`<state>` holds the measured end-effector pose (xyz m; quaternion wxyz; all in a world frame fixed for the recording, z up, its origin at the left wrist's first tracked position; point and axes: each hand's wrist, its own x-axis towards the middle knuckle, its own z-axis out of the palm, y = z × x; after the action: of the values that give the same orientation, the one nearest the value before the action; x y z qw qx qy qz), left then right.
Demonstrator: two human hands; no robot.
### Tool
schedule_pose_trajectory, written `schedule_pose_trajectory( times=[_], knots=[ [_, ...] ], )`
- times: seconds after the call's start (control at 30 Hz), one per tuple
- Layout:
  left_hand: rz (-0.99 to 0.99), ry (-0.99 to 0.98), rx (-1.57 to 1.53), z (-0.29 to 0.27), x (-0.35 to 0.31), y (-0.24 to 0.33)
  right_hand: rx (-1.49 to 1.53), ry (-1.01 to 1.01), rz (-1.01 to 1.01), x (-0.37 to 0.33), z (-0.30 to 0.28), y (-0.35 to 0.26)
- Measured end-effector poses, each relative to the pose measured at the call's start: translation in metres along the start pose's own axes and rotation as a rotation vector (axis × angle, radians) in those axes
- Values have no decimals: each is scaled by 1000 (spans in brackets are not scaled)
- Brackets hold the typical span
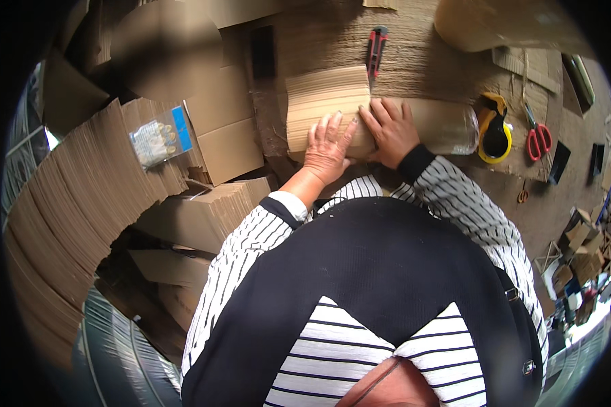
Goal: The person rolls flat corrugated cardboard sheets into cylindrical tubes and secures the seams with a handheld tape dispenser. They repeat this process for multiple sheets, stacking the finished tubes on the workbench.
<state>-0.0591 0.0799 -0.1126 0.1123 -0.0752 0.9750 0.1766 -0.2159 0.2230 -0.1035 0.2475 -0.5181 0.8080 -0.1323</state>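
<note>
Two hands [324,154] [395,136], fingers [335,126] parted, touching cardboard stack [327,91]

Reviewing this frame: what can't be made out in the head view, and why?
All in the head view:
- Palms of the left hand and right hand: hidden, turned downward.
- Near edge of the cardboard stack: partly covered by the hands.
- Large shiny tan object, upper right: cut off by the top edge.
- Clutter, far right: too small and blurred to identify fully.
</note>
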Motion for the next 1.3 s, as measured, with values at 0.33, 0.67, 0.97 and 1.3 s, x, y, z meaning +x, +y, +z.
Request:
schedule_pose_trajectory(
  times=[0.33, 0.67, 0.97, 1.3],
  knots=[
    [-95, -426, -157, -26, 37, -17, -99, 51, -80, -36, 29, -10],
    [-61, -480, -183, -23, 34, -21, -146, -234, -52, -8, 16, -22],
    [-186, -148, -111, 15, 8, 1, -155, -212, -122, 6, 13, -25],
    [-199, -145, -140, 18, 17, 9, -219, -318, -180, 17, 14, -6]
  ],
)
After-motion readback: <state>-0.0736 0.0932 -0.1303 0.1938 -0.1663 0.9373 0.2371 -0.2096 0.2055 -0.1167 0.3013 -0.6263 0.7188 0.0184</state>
